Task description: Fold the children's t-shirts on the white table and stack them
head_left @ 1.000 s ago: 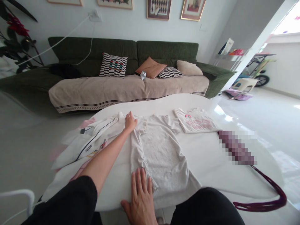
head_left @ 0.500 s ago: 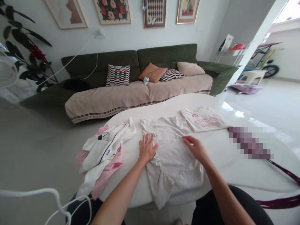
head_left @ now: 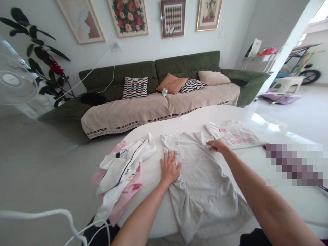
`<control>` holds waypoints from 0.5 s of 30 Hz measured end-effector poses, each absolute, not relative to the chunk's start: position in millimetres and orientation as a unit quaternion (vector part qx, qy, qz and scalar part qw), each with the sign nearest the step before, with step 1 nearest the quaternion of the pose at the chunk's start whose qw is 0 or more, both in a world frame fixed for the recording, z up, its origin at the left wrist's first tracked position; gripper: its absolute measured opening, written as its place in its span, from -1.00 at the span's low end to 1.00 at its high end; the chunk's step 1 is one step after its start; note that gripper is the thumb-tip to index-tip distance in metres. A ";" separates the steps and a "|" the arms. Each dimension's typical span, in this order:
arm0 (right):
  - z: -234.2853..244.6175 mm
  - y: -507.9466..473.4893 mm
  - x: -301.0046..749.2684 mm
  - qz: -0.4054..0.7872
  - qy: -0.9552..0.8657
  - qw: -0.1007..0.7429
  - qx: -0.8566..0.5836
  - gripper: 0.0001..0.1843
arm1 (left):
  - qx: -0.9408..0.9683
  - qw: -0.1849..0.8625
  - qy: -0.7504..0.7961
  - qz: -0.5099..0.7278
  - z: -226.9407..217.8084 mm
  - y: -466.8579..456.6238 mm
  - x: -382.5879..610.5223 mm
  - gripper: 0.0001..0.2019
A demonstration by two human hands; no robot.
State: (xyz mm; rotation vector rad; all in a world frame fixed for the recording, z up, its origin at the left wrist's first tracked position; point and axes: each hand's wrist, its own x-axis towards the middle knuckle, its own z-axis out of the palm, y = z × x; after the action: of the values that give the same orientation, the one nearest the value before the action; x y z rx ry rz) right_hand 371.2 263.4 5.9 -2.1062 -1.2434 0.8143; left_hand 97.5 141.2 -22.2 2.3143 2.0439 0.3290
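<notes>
A light grey T-shirt (head_left: 202,174) lies spread on the white oval table (head_left: 194,118), its hem hanging over the near edge. My left hand (head_left: 170,167) rests flat on the shirt's left side, fingers spread, open. Farther off, my right hand (head_left: 217,145) pinches the right sleeve of the grey T-shirt, fingers closed on the cloth. A folded white T-shirt with pink print (head_left: 234,135) lies just beyond my right hand.
A heap of white and pink clothes (head_left: 123,171) sits at the table's left edge. A blurred-out patch (head_left: 294,164) covers something on the right. A green sofa with cushions (head_left: 164,89) stands behind the table. A fan (head_left: 12,80) and a plant (head_left: 43,65) are at left.
My left hand slid down from the collar onto the shirt's left side. My right hand left the near hem, crossed the shirt and took hold of the right sleeve. The view tilted up.
</notes>
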 end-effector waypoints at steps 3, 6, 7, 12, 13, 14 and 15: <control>11.5 269.1 374.0 0.346 -0.437 0.265 -0.787 -0.76 | 0.747 0.023 0.654 0.115 -20.9 140.5 97.1 -0.40; 17.0 271.1 377.0 0.354 -0.441 0.267 -0.780 -0.75 | 0.746 0.030 0.655 0.114 -19.5 139.9 97.0 -0.40; 18.0 271.3 377.6 0.352 -0.448 0.267 -0.777 -0.74 | 0.746 0.032 0.656 0.111 -19.1 139.7 97.1 -0.40; 14.4 268.5 380.5 0.291 -0.473 0.255 -0.791 -0.84 | 0.746 0.034 0.655 0.114 -18.8 139.7 97.2 -0.40; 12.5 267.2 381.1 0.274 -0.473 0.253 -0.798 -0.86 | 0.747 0.035 0.653 0.117 -19.0 139.8 97.0 -0.40; 10.7 265.9 381.4 0.262 -0.474 0.249 -0.803 -0.88 | 0.749 0.036 0.651 0.120 -19.2 139.9 96.8 -0.41; 9.3 264.6 381.1 0.253 -0.477 0.246 -0.805 -0.88 | 0.750 0.037 0.649 0.122 -19.3 140.0 96.5 -0.41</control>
State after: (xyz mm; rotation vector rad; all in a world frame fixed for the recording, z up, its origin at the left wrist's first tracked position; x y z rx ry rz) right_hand 381.1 264.6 9.3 -2.1952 -1.3006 0.6913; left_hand 96.5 140.0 -19.3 2.3035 1.9923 0.3749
